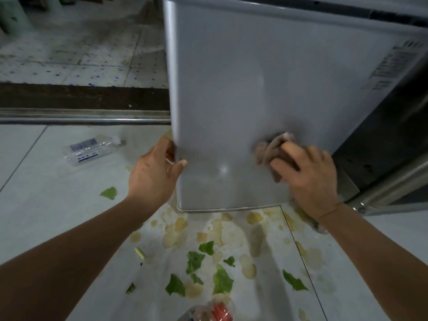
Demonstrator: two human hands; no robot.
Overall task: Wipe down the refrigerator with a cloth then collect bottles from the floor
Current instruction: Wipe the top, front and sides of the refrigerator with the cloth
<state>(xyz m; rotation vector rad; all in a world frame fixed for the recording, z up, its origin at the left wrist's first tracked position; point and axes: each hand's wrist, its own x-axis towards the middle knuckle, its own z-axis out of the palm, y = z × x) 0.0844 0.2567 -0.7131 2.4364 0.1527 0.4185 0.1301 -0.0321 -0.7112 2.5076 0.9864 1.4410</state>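
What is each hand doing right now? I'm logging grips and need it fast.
Left hand: grips the refrigerator door by its edge.
Right hand: presses the cloth against the door, fingers curled on it.

A home kitchen is indicated: grey refrigerator (243, 93) at 12 o'clock, tiled floor (34, 205), leaf scraps (222, 280) at 6 o'clock.
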